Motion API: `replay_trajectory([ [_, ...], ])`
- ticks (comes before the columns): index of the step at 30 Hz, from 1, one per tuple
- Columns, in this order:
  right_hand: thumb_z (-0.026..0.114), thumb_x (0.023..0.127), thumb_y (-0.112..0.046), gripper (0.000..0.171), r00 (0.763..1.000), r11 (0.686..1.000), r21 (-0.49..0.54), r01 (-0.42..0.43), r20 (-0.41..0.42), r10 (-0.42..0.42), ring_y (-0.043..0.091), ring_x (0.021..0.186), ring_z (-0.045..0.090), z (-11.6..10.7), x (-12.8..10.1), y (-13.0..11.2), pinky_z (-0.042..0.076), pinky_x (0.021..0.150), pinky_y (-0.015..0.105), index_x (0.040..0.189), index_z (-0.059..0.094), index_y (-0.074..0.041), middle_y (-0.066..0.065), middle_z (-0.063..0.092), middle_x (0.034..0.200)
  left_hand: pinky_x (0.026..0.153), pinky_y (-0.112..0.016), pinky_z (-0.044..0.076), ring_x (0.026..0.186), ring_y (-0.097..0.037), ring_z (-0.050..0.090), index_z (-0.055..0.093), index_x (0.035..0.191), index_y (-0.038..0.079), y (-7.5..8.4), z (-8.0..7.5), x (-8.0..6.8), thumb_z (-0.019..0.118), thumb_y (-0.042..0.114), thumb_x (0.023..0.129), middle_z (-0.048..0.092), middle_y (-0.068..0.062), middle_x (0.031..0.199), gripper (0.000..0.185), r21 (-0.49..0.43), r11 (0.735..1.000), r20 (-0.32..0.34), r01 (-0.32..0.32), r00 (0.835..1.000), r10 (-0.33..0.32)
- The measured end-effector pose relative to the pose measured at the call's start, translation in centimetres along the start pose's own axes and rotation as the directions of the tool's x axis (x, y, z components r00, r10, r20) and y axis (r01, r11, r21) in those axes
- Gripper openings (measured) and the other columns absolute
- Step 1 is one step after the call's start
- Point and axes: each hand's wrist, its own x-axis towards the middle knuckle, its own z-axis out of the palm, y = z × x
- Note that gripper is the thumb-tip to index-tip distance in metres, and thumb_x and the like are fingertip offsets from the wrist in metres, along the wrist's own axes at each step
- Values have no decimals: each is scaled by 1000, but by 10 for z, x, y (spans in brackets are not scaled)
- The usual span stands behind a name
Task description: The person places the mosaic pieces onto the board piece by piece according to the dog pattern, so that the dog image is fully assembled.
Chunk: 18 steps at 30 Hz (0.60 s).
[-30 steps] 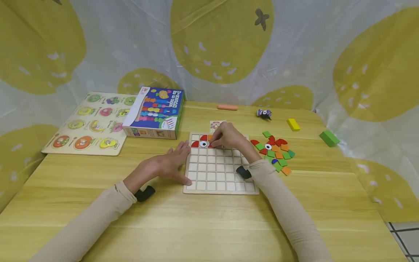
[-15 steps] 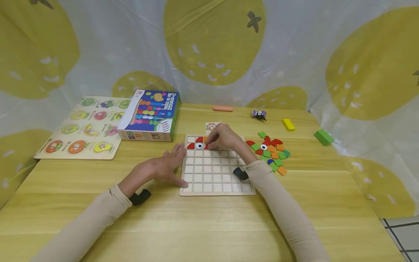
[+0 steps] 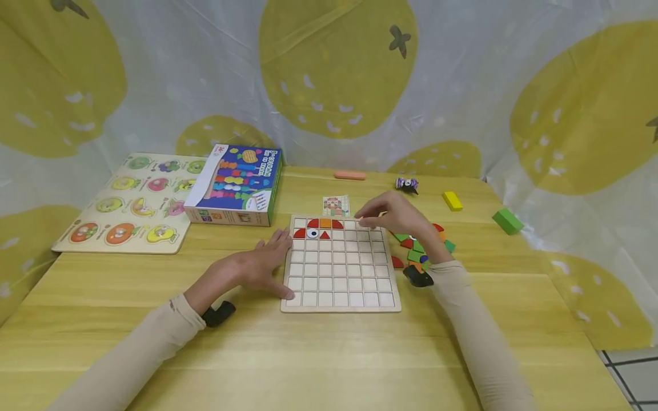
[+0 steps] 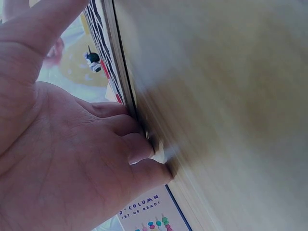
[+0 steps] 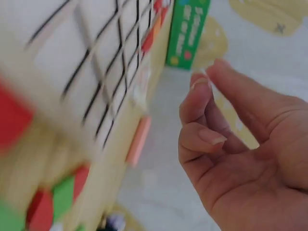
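A wooden grid board (image 3: 340, 285) lies in the middle of the table. Its top rows hold red pieces, an orange piece (image 3: 325, 223) and an eye piece (image 3: 312, 233). My left hand (image 3: 259, 264) rests flat with straight fingers against the board's left edge (image 4: 126, 91). My right hand (image 3: 398, 216) hovers over the board's top right corner, fingers loosely curled and empty (image 5: 226, 144). A heap of red, green and orange loose pieces (image 3: 417, 249) lies right of the board, partly hidden by that hand.
A blue toy box (image 3: 236, 184) and a fruit peg puzzle (image 3: 135, 202) lie at the left. A small picture card (image 3: 336, 205) sits behind the board. A pink bar (image 3: 350, 175), wrapped candy (image 3: 406, 184), yellow block (image 3: 452, 200) and green block (image 3: 507, 221) lie at the back right.
My right hand has left the red pieces at the board's top left and moved right, toward the loose pieces. The left hand has stayed at the board's edge.
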Motion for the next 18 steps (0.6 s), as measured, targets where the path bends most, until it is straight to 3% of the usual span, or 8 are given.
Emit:
replay_trajectory([
  [8,80,96,-1,20,995,995,32,-97,-27,98,30,86,73,-40,-56,60,60,74,25,115,80,6,17,80,104,131,-66,1,165,-46,-11,5,169,-9,3,0,-1,85,45,92,-11,-27,178,124,5,1000,-3,-2,1000,2],
  [13,81,94,2,17,993,992,44,-118,-4,119,21,82,68,-47,-69,85,58,71,22,111,81,6,16,79,96,131,-67,1,164,-47,-11,6,168,-10,-1,0,-2,85,48,92,-11,-28,178,125,4,1000,-3,-17,1000,17],
  [18,82,94,0,16,989,989,25,-147,-2,147,21,78,61,-47,-75,97,53,68,22,109,82,5,13,74,88,130,-68,-1,164,-47,-13,6,168,-10,0,1,-1,86,50,90,-11,-28,178,127,-20,999,-3,-34,999,34],
])
